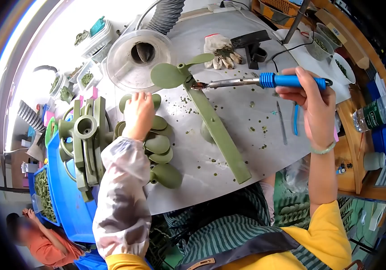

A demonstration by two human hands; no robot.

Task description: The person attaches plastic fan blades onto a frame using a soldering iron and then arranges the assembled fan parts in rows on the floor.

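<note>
My right hand (310,101) is closed round the blue handle of a soldering iron (242,82). The iron's dark tip touches a long green wax bar (220,135) near its upper end. A green propeller-like piece (168,75) with rounded blades lies at that end of the bar. My left hand (140,114) rests over a group of green bladed pieces (158,144) left of the bar; its fingertips are on one of them, partly covering it. Whether it grips that piece is hard to see. Small green crumbs are scattered round the bar.
Left stand a clear round dish (116,63) under a grey hose (166,15) and larger green parts (85,144) by a blue tray (73,211). A stained glove (220,51), tweezers (282,122) and a bottle (375,114) lie right. Another person (49,240) is at lower left.
</note>
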